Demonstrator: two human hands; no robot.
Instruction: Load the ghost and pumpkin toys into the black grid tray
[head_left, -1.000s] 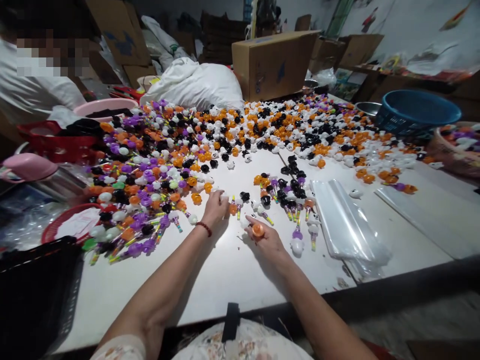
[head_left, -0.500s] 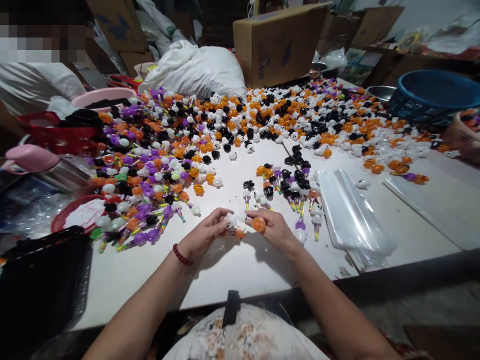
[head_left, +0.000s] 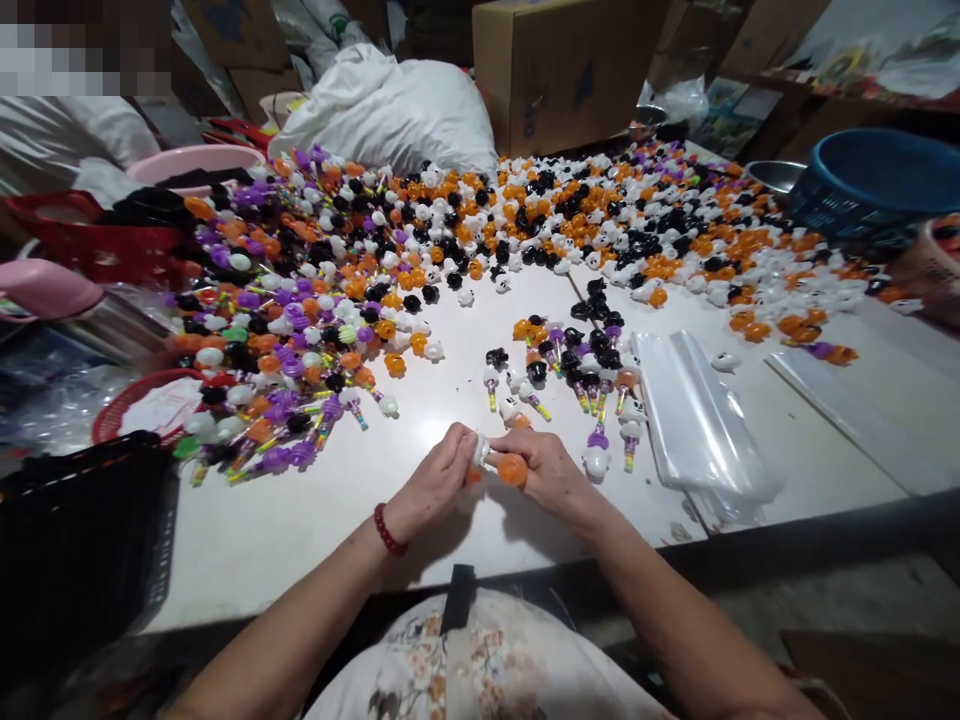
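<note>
Low on the white tabletop [head_left: 300, 530], at about 6 o'clock, the two hands meet. The left hand [head_left: 435, 480] is curled shut around a small white toy piece [head_left: 481, 449], and the right hand [head_left: 551, 473] pinches an orange toy head [head_left: 513, 469] just beside it, the two pieces touching. A row of finished toys on sticks [head_left: 592, 385] lies at 1 o'clock from the hands, beside clear plastic bags [head_left: 697, 420]. The big heap of loose toy heads [head_left: 465, 240] spreads from 10 to 2 o'clock.

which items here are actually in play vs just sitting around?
In play:
left hand on white toy piece
right hand on orange toy piece

Lying about:
cardboard box
blue basket
clear bags
white sack
</note>
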